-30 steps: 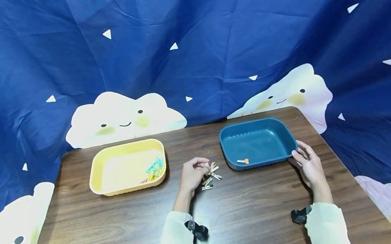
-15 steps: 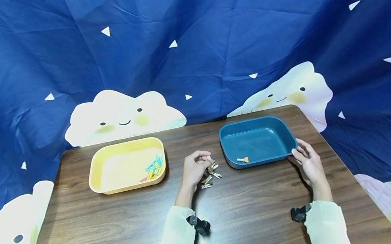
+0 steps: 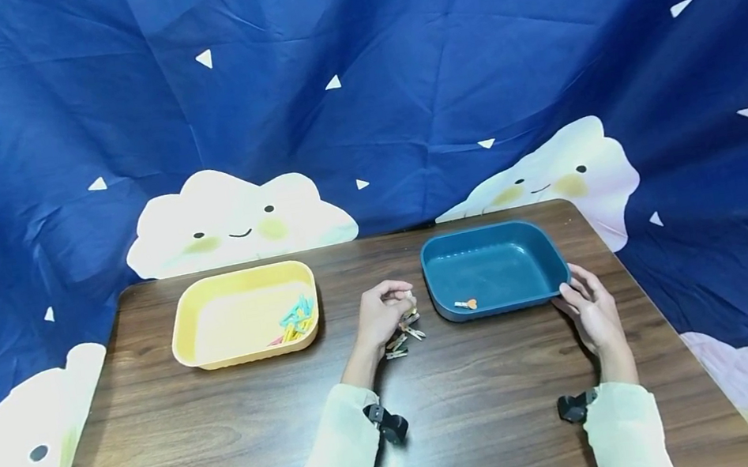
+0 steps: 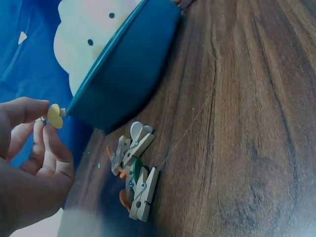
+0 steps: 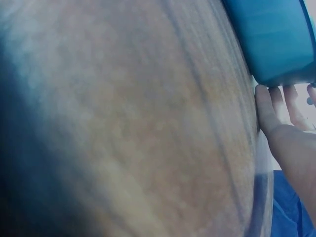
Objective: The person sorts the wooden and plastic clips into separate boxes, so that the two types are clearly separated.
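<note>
Between thumb and fingertips my left hand (image 3: pixel 380 318) pinches a small wooden clothespin (image 4: pixel 56 116) with a yellow heart-like decoration, held above the table. In the left wrist view it overlaps the near corner of the blue bin (image 4: pixel 126 74). Beneath and beside this hand lies a small pile of wooden clothespins (image 4: pixel 142 192) with white, green and orange decorations. One clothespin with an orange decoration (image 3: pixel 472 304) lies inside the blue bin. My right hand (image 3: pixel 595 314) touches that bin's right front corner, its extended fingertips against the outer wall (image 5: pixel 276 44).
A yellow bin (image 3: pixel 241 359) stands at the back left, with blue, yellow and pink clothespins in its right front corner. Both bins sit on a brown wooden table (image 3: pixel 195 442). Behind it hangs a blue curtain (image 3: pixel 362 44) with white clouds.
My left hand has risen from the clothespin pile and moved right, toward the blue bin, with a clothespin between its fingertips. The right hand has stayed at the bin's corner.
</note>
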Motion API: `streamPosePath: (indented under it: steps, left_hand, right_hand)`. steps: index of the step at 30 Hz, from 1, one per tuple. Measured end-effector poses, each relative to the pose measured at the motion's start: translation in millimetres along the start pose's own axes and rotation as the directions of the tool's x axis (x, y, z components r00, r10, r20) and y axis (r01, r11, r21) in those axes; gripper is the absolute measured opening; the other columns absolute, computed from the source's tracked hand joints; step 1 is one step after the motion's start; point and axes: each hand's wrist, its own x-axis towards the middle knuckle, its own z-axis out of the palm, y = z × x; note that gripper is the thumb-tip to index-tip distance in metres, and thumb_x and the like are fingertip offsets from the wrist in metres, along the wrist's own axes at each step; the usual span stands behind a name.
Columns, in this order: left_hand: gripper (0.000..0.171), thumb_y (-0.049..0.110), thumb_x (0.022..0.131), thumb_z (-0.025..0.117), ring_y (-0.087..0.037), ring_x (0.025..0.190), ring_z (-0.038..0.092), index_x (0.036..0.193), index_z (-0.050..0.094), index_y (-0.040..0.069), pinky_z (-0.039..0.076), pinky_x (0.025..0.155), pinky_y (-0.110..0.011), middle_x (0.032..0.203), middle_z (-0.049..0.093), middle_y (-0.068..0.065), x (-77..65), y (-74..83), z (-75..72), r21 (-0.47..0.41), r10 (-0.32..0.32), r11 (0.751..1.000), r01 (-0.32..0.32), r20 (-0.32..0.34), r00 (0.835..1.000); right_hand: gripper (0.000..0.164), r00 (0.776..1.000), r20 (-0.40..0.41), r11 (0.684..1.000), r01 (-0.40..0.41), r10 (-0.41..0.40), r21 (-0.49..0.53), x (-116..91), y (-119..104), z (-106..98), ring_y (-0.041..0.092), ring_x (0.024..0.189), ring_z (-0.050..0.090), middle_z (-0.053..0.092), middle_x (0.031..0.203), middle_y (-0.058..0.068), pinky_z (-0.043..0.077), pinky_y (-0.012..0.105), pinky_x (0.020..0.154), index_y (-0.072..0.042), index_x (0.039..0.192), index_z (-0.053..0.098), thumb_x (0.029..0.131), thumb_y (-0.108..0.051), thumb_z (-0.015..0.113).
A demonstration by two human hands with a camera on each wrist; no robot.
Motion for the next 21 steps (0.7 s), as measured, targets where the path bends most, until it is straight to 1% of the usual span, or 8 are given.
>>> streamPosePath:
  steps: [3, 7, 10, 12, 16, 21]
  left_hand:
    - [0.02, -0.009, 0.082, 0.069, -0.012, 0.059, 0.054, 0.102, 0.071, -0.007, 0.042, 0.048, -0.022, 0.079, 0.06, -0.002, 1.8, 0.8, 3.4, -0.041, -0.01, 0.999, 0.011, 0.007, 1.0]
    - [0.024, -0.01, 0.082, 0.068, -0.009, 0.056, 0.054, 0.106, 0.068, -0.013, 0.04, 0.048, -0.022, 0.078, 0.06, -0.001, 3.4, 2.7, 8.5, -0.063, -0.017, 0.998, 0.018, 0.01, 1.0]
    - [0.028, -0.01, 0.082, 0.068, -0.007, 0.055, 0.054, 0.11, 0.066, -0.016, 0.041, 0.048, -0.021, 0.077, 0.061, 0.0, 4.1, 3.1, 12.3, -0.066, -0.02, 0.998, 0.021, 0.01, 1.0]
    - [0.028, -0.01, 0.082, 0.068, -0.007, 0.057, 0.055, 0.109, 0.067, -0.016, 0.042, 0.048, -0.021, 0.076, 0.061, 0.0, 4.4, 2.9, 14.6, -0.066, -0.02, 0.998, 0.02, 0.007, 1.0]
    - [0.023, -0.009, 0.082, 0.069, -0.008, 0.063, 0.06, 0.105, 0.07, -0.012, 0.046, 0.052, -0.02, 0.077, 0.062, 0.0, 5.4, 0.4, 19.6, -0.062, -0.025, 0.998, 0.026, 0.012, 1.0]
    - [0.025, -0.007, 0.083, 0.07, -0.011, 0.064, 0.059, 0.107, 0.07, -0.011, 0.044, 0.053, -0.022, 0.076, 0.063, 0.001, 6.7, -0.3, 24.8, -0.04, -0.042, 0.998, 0.043, 0.019, 0.999]
  right_hand:
    - [0.059, 1.0, -0.002, 1.0, 0.001, -0.001, -0.004, 0, 0, 0, 0.013, 0.12, 0.051, 0.05, 0.132, 0.004, 0.053, 0.021, 0.09, 0.001, 0.152, 0.034, 0.102, -0.011, 0.062]
    - [0.058, 1.0, -0.007, 1.0, 0.0, 0.0, -0.006, 1, 0, 1, 0.014, 0.121, 0.05, 0.05, 0.134, 0.006, 0.053, 0.021, 0.09, 0.001, 0.152, 0.035, 0.102, -0.011, 0.061]
    - [0.057, 1.0, -0.013, 1.0, -0.001, 0.001, -0.007, 1, 0, 1, 0.014, 0.121, 0.051, 0.05, 0.133, 0.006, 0.053, 0.021, 0.09, 0.001, 0.152, 0.035, 0.102, -0.01, 0.061]
    - [0.056, 1.0, -0.013, 1.0, -0.002, 0.002, -0.006, 0, 0, 2, 0.013, 0.12, 0.051, 0.05, 0.132, 0.004, 0.053, 0.021, 0.091, 0.0, 0.152, 0.036, 0.102, -0.01, 0.06]
    - [0.055, 1.0, -0.013, 1.0, -0.001, 0.001, 0.002, 0, -1, 1, 0.012, 0.119, 0.051, 0.05, 0.13, 0.003, 0.053, 0.022, 0.092, -0.002, 0.152, 0.038, 0.102, -0.009, 0.06]
    - [0.057, 1.0, -0.007, 1.0, -0.009, 0.009, 0.018, 0, -2, 1, 0.012, 0.121, 0.051, 0.049, 0.133, 0.003, 0.052, 0.022, 0.094, -0.001, 0.152, 0.036, 0.102, -0.01, 0.061]
